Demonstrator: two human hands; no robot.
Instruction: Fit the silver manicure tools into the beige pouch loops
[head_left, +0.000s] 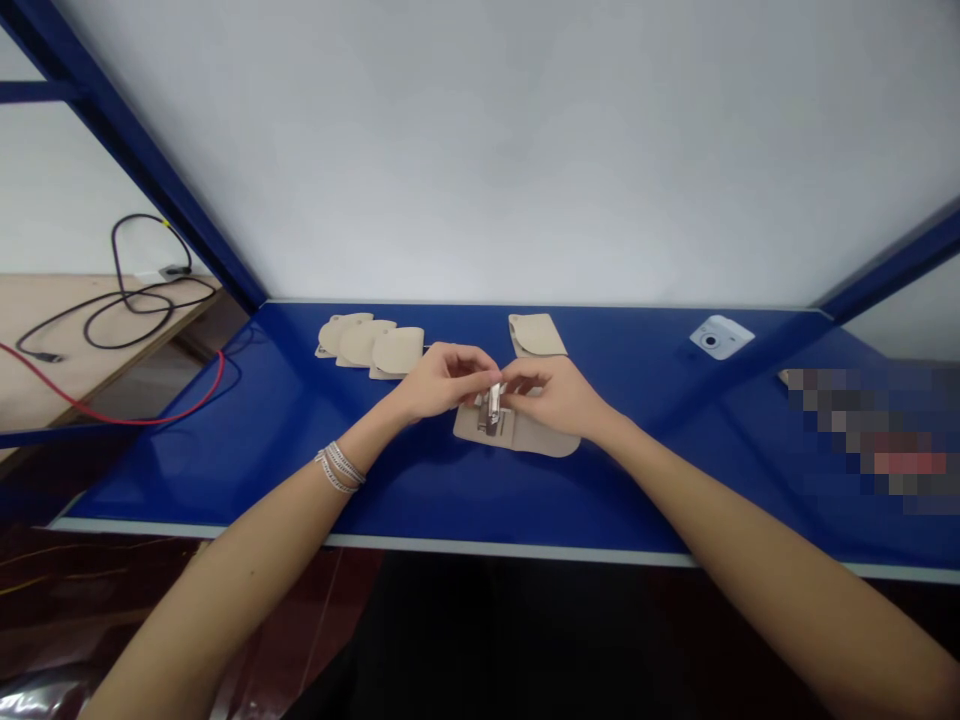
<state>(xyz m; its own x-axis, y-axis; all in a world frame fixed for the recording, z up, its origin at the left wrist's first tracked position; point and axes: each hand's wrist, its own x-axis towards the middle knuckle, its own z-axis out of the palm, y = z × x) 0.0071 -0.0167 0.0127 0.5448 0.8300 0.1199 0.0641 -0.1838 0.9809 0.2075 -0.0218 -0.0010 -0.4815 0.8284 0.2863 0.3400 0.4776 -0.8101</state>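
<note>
The head view shows the left hand point(444, 382) pinching the upper end of a small shiny metal tool point(493, 404) between thumb and fingers, while the right hand point(561, 395) brings its bent fingertips up against the same end; whether these also grip it cannot be told. The tool stands tilted over the left part of an opened beige case point(546, 440), which lies flat under both hands, with more metal showing beside the tool. A silvery bracelet point(341, 468) circles the left wrist. Just behind the right hand rests a folded beige case point(538, 335); to the left, near the other hand, a row of similar folded cases point(397, 352) overlaps like shingles. All this lies on a glossy blue tabletop point(285, 440) with a pale front edging, its sheen catching dark reflections. Well apart on the right is a white device point(721, 338) with a round dark lens, and beyond it a patch is pixelated past recognition. A plain whitish panel point(510, 150) rises behind, framed by blue bars point(154, 150). Farther left, a wooden shelf point(45, 300) carries a looped black cable point(124, 295); a red cable point(150, 418) curves over the table's corner. Below is dark reddish flooring point(330, 600).
</note>
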